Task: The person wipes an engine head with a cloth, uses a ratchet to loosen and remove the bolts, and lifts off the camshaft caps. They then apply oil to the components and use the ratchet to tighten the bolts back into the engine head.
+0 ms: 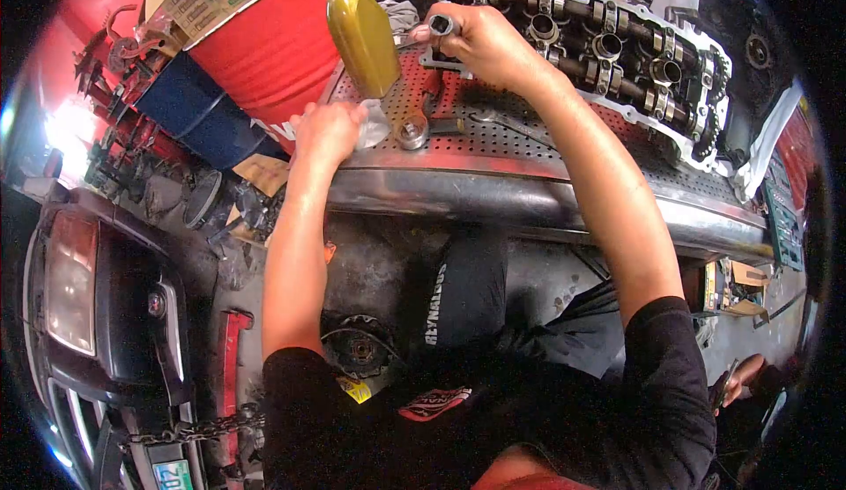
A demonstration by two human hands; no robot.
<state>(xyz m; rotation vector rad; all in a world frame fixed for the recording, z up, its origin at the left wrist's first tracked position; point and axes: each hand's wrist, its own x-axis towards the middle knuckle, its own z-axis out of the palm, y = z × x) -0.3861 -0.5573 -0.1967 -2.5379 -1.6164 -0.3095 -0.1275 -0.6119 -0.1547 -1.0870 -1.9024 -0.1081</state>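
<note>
My right hand [493,45] is closed round a socket [443,25], its square drive hole facing me, close to the near-left corner of a cylinder head [608,45] with its camshafts fitted. My left hand [328,135] is at the bench's left edge, fingers curled against a crumpled-looking translucent plastic piece [374,126]; the fingertips are partly hidden. Just right of that plastic lie a ratchet [412,132] and a wrench [520,127]. Behind my left hand a yellow-green oil bottle [363,40] stands uncapped.
The perforated metal bench [458,151] has a rounded front edge. A red drum [264,58] and blue drum [198,107] stand left, with a dark vehicle [115,287] nearer me. Another person's hand [749,375] shows at lower right. A green tool case [784,221] sits at right.
</note>
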